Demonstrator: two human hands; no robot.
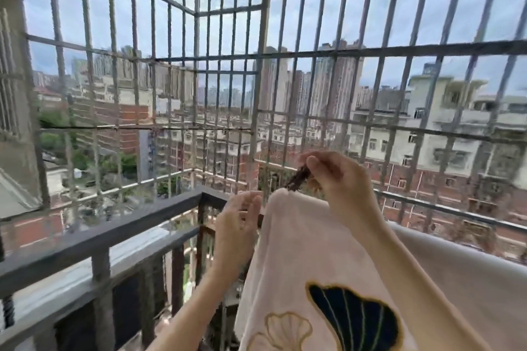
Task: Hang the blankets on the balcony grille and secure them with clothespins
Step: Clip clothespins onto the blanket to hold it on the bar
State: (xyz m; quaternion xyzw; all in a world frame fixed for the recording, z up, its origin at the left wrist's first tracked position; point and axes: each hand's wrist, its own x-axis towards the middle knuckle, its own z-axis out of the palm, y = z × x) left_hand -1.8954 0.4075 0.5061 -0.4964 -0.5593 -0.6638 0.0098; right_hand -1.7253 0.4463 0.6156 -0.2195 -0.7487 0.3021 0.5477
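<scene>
A pale pink blanket [299, 259] with dark and gold leaf patterns hangs over the dark balcony railing [119, 231] near its corner. My right hand [333, 177] pinches a dark clothespin [299, 178] whose lower end meets the blanket's top left corner. My left hand [236, 225] hovers just left of that corner, fingers loosely curled, holding nothing that I can see. The grille bars [262, 71] rise behind the railing.
The metal grille cage encloses the balcony on the left, front and above. The railing runs from lower left to the corner post, then right under the blanket. City buildings lie far below beyond the bars.
</scene>
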